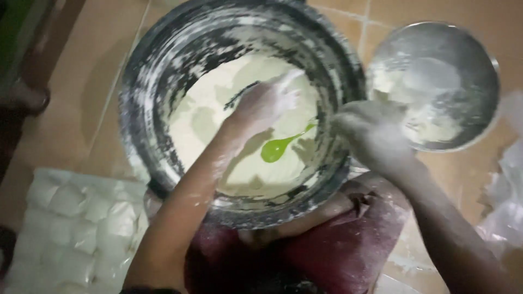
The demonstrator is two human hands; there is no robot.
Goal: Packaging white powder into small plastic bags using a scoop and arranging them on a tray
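floor: glossy tan tiles (71,92) with pale grout lines, dusted white in patches near the lower right.
head view, big basin: a wide round metal basin (158,81), dark and dull, its inner wall smeared and streaked with dry white flour; it sits on the tiles, pressed against the person's knees.
head view, contents: a pale cream mass of flour (212,120), soft and lumpy, with a small glossy bright-green puddle of liquid (278,148) on it, drawn out in a thin tail toward the upper right.
left hand: the left hand (267,103) reaches down into the basin from the lower left and lies on the flour just above the green puddle; fingers stretched out and loosely together, coated white, clamped on nothing.
right hand: the right hand (370,133) hangs over the basin's right rim, just beside the small bowl; thickly floured and blurred, fingers seem curled downward, and i cannot tell whether they grip anything.
small bowl: a shiny round steel bowl (468,60) on the tiles right of the basin, touching or nearly touching it, holding a low heap of white flour (425,117).
clothing: dark red cloth (348,245) over the knees, wrinkled and powder-flecked.
lower left: a clear plastic pack of white, pillow-shaped bagged portions (76,228) lying flat on the floor.
right edge: crumpled translucent plastic (509,185), blurred.
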